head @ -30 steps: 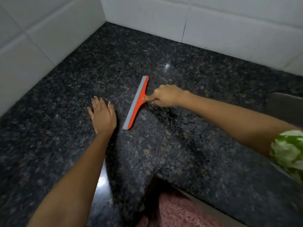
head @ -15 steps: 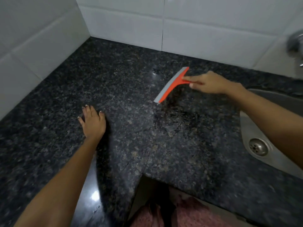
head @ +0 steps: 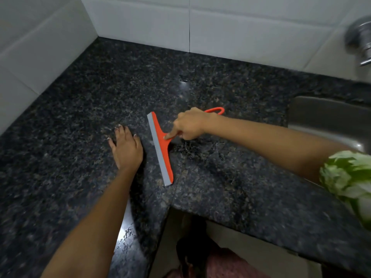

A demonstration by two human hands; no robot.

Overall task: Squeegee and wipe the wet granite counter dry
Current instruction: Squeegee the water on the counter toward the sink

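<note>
An orange squeegee (head: 161,149) with a grey rubber blade rests on the dark speckled granite counter (head: 80,109), its blade running from upper left to lower right. My right hand (head: 190,125) is shut around its handle, index finger pressed on the neck; the handle's loop sticks out behind the hand. My left hand (head: 126,147) lies flat, palm down, on the granite just left of the blade, fingers spread. Wet glints show on the stone near the back and at the front edge.
White tiled walls (head: 140,23) close the corner at the back and left. A steel sink (head: 329,121) lies to the right, with a metal tap (head: 359,41) above it. The counter's front edge makes an inside corner below the squeegee.
My right hand has drawn the squeegee from the back near the sink toward me and leftward, beside my left hand. The blade has turned more lengthwise. The left hand stayed flat.
</note>
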